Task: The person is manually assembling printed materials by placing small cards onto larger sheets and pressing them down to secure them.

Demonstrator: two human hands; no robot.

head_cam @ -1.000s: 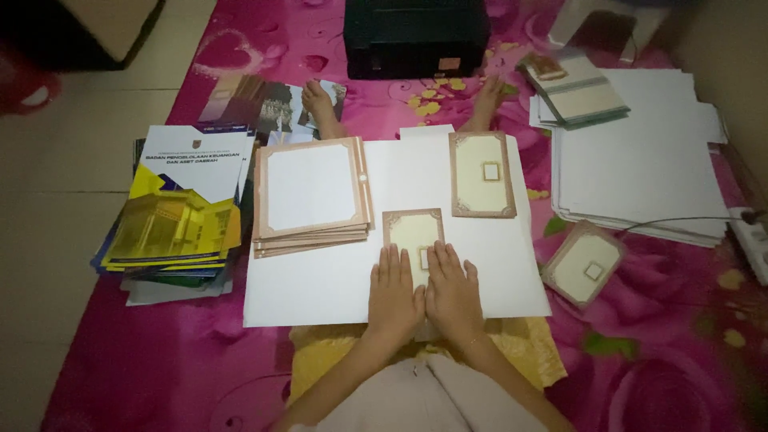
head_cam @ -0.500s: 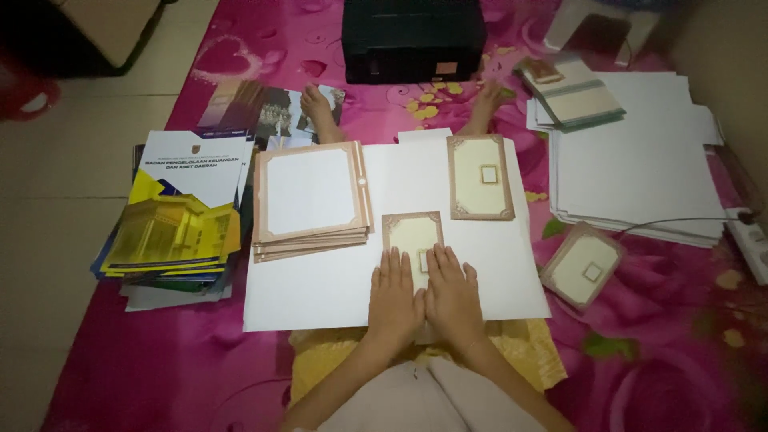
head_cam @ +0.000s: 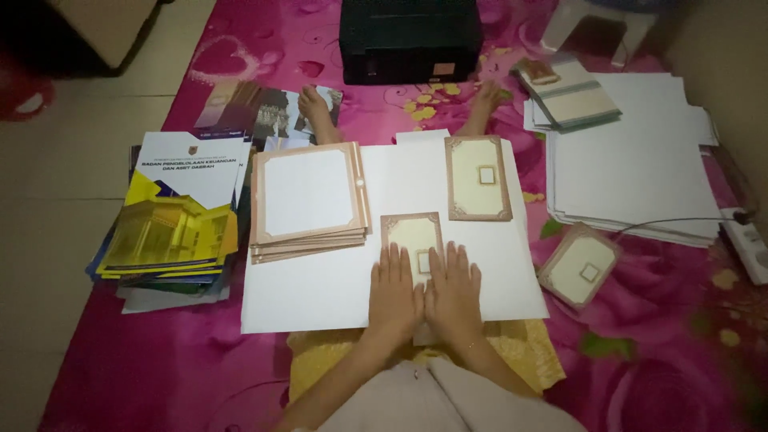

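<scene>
Hands lie flat, side by side: our left hand and right hand, fingers spread and gripping nothing, press on a small bordered card resting on the big white sheet, just right of the stack of framed cards.

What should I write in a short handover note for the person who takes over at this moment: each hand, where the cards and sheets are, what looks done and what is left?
Left hand: flat, palm down, pressing the lower part of the small bordered card; no grip on it.
Right hand: flat beside the left, on the same card.
The card lies on the large white sheet.
A second small card lies farther up the sheet; a third lies off it to the right.
Stack of larger bordered cards: left part of the sheet.
White paper pile: right.
Done: one card laid flat. Left: cannot tell.
</scene>
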